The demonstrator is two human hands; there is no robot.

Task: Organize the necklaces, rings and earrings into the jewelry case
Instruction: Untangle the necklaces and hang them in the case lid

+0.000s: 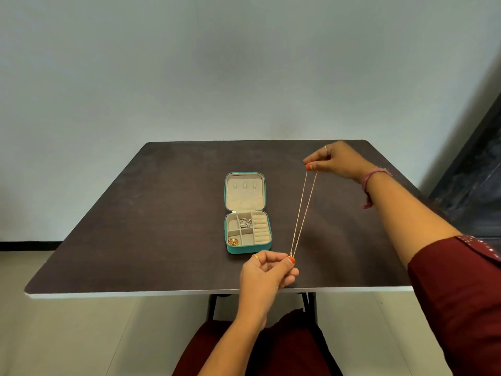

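A thin gold necklace [303, 211] is stretched taut above the table, to the right of the case. My right hand [336, 160] pinches its far end, and my left hand [267, 271] pinches its near end just in front of the case. The teal jewelry case [245, 249] lies open in the middle of the table, its cream lid [244, 191] folded back. A silver chain [245, 222] sits in a middle compartment. Gold pieces [233, 242] fill the front left compartment. The ring rolls [261, 229] on the right look bare.
The dark brown table [162, 213] has a white front edge [135, 294] close to my lap. A plain wall stands behind it, and a dark door frame [471, 172] is at the right.
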